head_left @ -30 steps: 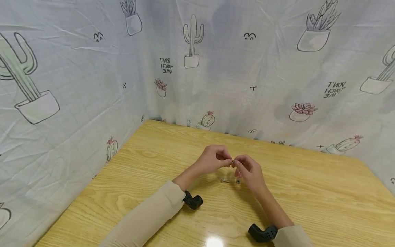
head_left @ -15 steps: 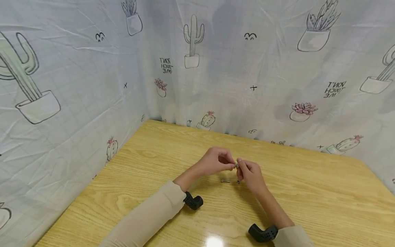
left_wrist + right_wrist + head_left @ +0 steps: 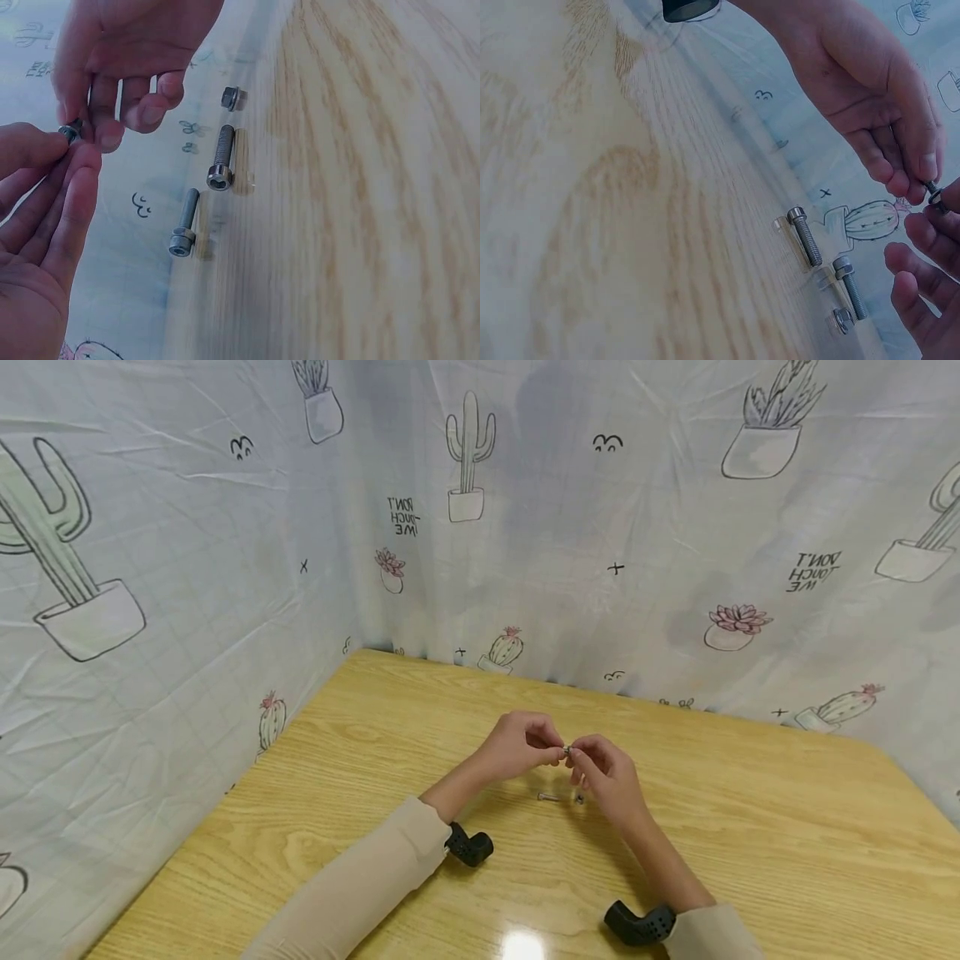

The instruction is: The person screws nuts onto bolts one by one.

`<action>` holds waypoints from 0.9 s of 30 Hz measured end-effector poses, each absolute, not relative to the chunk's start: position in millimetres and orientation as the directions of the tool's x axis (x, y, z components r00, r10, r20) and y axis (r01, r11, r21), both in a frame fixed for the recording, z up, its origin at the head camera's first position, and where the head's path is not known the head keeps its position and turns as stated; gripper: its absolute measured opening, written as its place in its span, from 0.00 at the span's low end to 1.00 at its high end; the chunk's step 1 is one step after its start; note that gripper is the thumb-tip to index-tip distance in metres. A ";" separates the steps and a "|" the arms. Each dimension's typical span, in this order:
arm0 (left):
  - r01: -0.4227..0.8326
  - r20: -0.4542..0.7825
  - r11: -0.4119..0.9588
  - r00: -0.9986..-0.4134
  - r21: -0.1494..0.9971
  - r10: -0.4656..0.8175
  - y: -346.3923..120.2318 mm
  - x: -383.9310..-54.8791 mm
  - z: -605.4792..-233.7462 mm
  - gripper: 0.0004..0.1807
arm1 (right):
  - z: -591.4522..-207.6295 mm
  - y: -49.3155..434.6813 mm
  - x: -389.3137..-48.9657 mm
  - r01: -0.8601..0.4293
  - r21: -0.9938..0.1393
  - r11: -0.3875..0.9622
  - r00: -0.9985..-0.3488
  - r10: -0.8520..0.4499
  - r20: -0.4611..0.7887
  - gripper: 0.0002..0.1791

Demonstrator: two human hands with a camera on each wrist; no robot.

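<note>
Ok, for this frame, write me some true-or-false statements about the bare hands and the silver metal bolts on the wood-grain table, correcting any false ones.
1. The left hand and right hand pinch small grey metal hardware between their fingertips. True.
2. The bolts stand upright. False: the silver metal bolts lie on their sides.
3. A loose hexagonal metal nut lies on the wood-grain table. True.
4. The background is unpatterned. False: the pale fabric curtain carries cactus drawings.
</note>
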State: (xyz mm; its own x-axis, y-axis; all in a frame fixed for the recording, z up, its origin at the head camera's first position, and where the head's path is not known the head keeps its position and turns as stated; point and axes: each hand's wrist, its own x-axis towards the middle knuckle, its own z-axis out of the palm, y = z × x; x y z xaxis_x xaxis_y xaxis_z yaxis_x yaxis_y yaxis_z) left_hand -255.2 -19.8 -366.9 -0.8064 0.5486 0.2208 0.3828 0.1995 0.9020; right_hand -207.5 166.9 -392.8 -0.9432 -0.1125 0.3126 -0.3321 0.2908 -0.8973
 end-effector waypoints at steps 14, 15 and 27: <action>0.442 0.241 0.178 -0.735 0.879 0.634 -17.0 -251.0 -364.5 0.02 | -391.4 165.6 -205.3 -0.271 -0.922 0.278 -0.960 -0.142 0.239 0.29; 0.446 0.241 0.181 -0.731 0.876 0.638 -16.6 -251.0 -364.5 0.02 | -391.1 165.7 -205.4 -0.260 -0.926 0.275 -0.963 -0.142 0.228 0.30; 0.364 0.192 0.231 -0.819 0.902 0.541 -16.3 -249.9 -361.4 0.02 | -391.3 167.7 -207.4 -0.347 -0.897 0.274 -0.937 -0.135 0.321 0.13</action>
State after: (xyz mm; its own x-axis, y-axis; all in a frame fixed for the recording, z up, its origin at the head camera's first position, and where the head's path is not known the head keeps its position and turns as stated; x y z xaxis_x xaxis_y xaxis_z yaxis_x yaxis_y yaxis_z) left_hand -249.9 -16.3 -361.4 -0.8189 0.5407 0.1922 0.3643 0.2311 0.9021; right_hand -207.4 167.7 -391.3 -0.9374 -0.1346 0.3212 -0.3467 0.2742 -0.8970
